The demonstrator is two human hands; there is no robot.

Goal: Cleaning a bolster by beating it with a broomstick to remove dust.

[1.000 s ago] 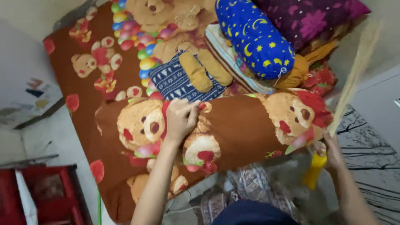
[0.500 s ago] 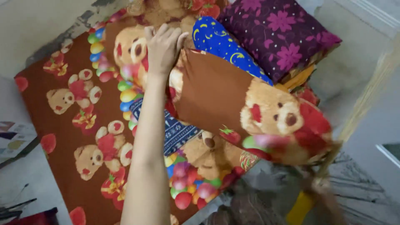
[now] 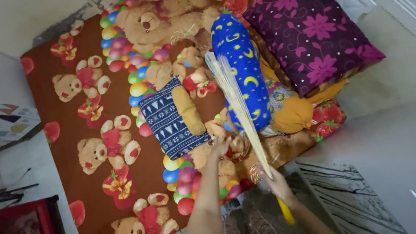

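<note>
R hand (image 3: 277, 184), lower centre-right of frame, is closed round the yellow handle of a stick broom (image 3: 236, 102); bristles fan up-left across the blue moon-print bolster (image 3: 242, 65). L hand (image 3: 220, 147), centre, lies w/ fingers spread, palm down on the brown teddy-print bedsheet (image 3: 65, 143), just right of a navy patterned cloth (image 3: 171, 123). Purple flower pillow (image 3: 312, 39) sits upper right.
</note>
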